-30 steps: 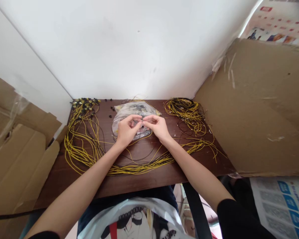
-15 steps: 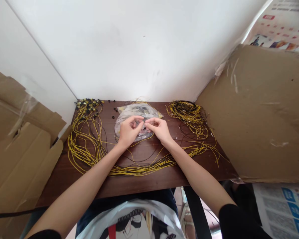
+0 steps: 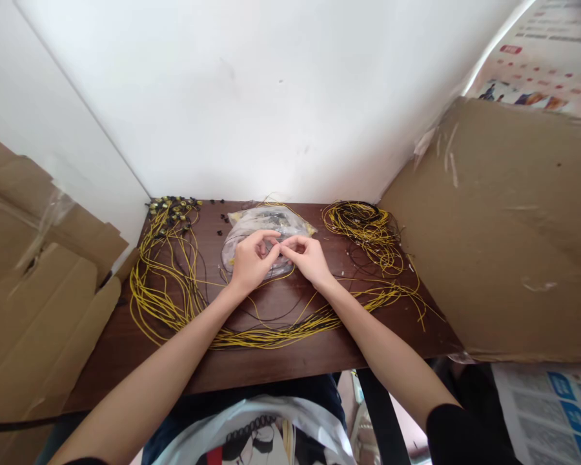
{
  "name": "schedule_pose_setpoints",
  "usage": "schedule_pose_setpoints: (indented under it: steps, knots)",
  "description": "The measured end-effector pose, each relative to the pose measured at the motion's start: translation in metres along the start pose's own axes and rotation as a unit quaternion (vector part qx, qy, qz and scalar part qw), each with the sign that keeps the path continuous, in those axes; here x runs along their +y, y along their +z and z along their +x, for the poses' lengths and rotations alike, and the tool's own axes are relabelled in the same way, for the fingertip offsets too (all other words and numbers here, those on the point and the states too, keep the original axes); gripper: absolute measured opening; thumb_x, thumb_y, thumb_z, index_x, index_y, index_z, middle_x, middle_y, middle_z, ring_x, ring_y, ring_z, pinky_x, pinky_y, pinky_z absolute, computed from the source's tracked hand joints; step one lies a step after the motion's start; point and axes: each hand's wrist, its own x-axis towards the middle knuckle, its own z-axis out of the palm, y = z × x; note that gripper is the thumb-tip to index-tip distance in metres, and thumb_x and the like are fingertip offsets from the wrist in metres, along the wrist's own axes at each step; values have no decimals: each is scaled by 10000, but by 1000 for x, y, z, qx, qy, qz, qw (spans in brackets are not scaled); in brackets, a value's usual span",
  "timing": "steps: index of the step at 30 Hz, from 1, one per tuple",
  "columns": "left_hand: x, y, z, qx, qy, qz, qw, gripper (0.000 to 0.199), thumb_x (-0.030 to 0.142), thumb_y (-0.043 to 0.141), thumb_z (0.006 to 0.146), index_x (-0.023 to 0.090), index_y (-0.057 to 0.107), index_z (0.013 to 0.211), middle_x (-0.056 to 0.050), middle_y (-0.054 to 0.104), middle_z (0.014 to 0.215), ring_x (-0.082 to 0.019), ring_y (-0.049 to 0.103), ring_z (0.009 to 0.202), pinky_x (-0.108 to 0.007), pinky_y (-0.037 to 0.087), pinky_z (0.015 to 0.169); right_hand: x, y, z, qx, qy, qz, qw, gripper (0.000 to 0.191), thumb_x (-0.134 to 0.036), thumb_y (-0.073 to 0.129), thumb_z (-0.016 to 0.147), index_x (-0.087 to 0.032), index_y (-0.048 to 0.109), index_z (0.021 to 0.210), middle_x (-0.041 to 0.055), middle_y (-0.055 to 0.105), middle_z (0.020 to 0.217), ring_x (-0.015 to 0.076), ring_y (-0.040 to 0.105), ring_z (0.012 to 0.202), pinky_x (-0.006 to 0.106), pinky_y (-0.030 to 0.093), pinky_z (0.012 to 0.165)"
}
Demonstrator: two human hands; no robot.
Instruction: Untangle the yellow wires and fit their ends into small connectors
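Note:
My left hand (image 3: 254, 258) and my right hand (image 3: 306, 258) meet fingertip to fingertip over a clear plastic bag (image 3: 290, 221) on the dark brown table. Thumb and forefinger of each are pinched together; what they hold is too small to make out, though thin wires run down near them. A long bundle of yellow and black wires (image 3: 271, 337) curves in front of the hands. At its left end lies a cluster of black and brass-like parts (image 3: 174, 210). A coiled heap of yellow and black wires (image 3: 363, 226) lies right of the bag.
Several small black pieces (image 3: 221, 217) lie left of the bag. Cardboard stands at the left (image 3: 43, 278) and right (image 3: 508, 245), with a white wall (image 3: 271, 97) behind. Below the table (image 3: 252, 372) front edge, a white printed bag (image 3: 271, 413) shows.
Both hands stay over the bag; their fingertips have drawn closer together and now touch. The view has shifted slightly.

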Motion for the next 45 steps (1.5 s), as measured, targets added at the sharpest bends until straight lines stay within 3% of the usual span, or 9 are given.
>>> schedule_pose_setpoints:
  steps: [6, 13, 20, 23, 26, 29, 34, 45]
  knots:
    - [-2, 0, 1, -1, 11, 16, 1000, 220, 173, 573, 736, 155, 646, 943, 0, 643, 727, -78, 441, 527, -194, 375, 518, 0, -1, -1, 2, -33, -74, 997, 172, -313, 632, 690, -147, 650, 733, 32, 658, 664, 137, 583, 588, 251, 459, 592]
    - [-2, 0, 1, 3, 5, 17, 1000, 217, 184, 569, 751, 155, 639, 955, 4, 627, 724, -71, 456, 528, -186, 390, 516, 0, -1, -1, 2, -40, -81, 996, 171, -295, 628, 696, -137, 670, 745, 42, 671, 684, 138, 586, 605, 250, 462, 611]
    - [-8, 4, 2, 7, -82, -130, 988, 223, 251, 606, 735, 161, 632, 937, 10, 582, 671, -72, 473, 471, -183, 430, 425, 1, 0, 0, -2, -5, -3, 1000, 210, -353, 662, 672, -146, 652, 707, -4, 591, 566, 99, 484, 491, 232, 401, 517]
    - [-8, 3, 2, 14, -97, -143, 985, 211, 263, 596, 746, 161, 633, 927, 3, 597, 677, -83, 493, 487, -190, 444, 427, -1, 0, -1, 0, 4, 18, 1000, 231, -370, 675, 657, -143, 643, 689, -16, 560, 533, 91, 459, 473, 227, 378, 497]
    - [-5, 0, 3, 32, -57, -74, 995, 176, 257, 558, 784, 164, 643, 906, 8, 572, 633, -85, 476, 497, -198, 435, 471, -2, -1, 0, 6, 13, 36, 999, 236, -369, 684, 645, -141, 640, 685, -10, 570, 555, 91, 467, 481, 228, 381, 501]
    - [0, -5, 3, 47, 44, 31, 997, 133, 199, 538, 796, 173, 663, 835, 5, 542, 652, -81, 442, 527, -212, 413, 543, -2, -1, 0, 11, 19, 53, 998, 232, -362, 688, 640, -141, 638, 688, -8, 578, 573, 92, 473, 485, 230, 385, 505]
    - [1, -6, 1, 21, 153, 94, 983, 158, 175, 520, 813, 178, 678, 808, -32, 557, 791, -116, 512, 680, -238, 420, 635, -7, -1, -1, 8, 16, 49, 999, 239, -369, 687, 641, -140, 625, 670, -25, 539, 510, 87, 450, 464, 227, 359, 499]
    - [-3, -5, 1, 27, 122, 91, 988, 136, 260, 579, 813, 183, 685, 850, -28, 568, 794, -126, 526, 710, -237, 423, 628, -9, -1, -3, 6, -1, 35, 999, 220, -368, 668, 656, -153, 624, 674, -22, 547, 536, 91, 453, 485, 231, 368, 509]
